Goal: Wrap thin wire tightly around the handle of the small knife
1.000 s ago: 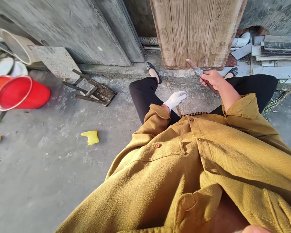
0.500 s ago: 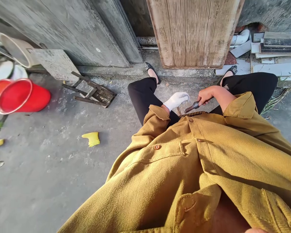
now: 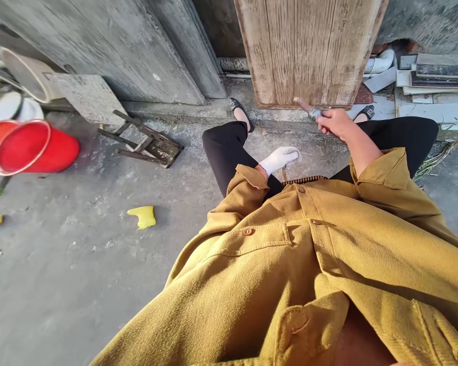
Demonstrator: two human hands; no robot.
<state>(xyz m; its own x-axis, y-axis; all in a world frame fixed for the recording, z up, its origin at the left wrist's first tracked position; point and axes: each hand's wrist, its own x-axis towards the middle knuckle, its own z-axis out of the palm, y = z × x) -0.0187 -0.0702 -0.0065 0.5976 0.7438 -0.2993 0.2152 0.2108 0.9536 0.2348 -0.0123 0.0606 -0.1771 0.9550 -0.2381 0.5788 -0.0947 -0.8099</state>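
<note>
In the frame's middle, the gloved left hand (image 3: 278,159) is curled; whether anything is pinched cannot be told. Higher, right of middle, a brown stick (image 3: 304,105) is squeezed by the bare right hand (image 3: 335,123). It should be stiff and light, best held behind its grey band (image 3: 315,113). Since half a second ago, it has been lifted up.

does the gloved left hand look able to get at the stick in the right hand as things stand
Probably yes: no visible obstacle blocks the gloved left hand from the stick, whose far end juts free of the right hand.
</note>
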